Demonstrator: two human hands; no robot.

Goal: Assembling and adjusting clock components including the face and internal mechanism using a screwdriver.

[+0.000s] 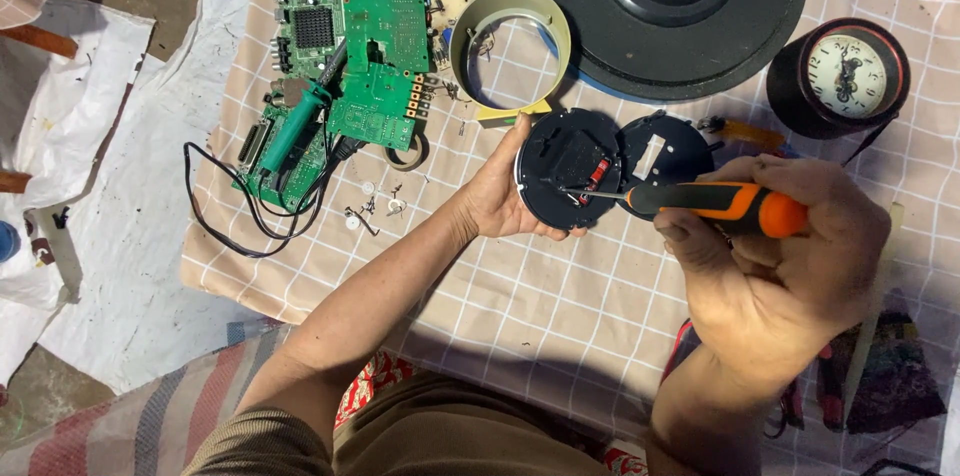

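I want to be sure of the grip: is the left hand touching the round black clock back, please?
Touching. The head view shows the left hand cupping the clock back's left edge, fingers wrapped under its rim with no gap.

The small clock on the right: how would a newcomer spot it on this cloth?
Start at the big black disc at the checked cloth's top edge. Just right of it stands the small clock: dark round case, pale dial, the only visible clock face.

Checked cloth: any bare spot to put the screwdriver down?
Yes: bare cloth between the forearms, below the black disc in the left hand. Also left of the cable. Crowded: circuit boards, ring and big disc along the top; screws loose.
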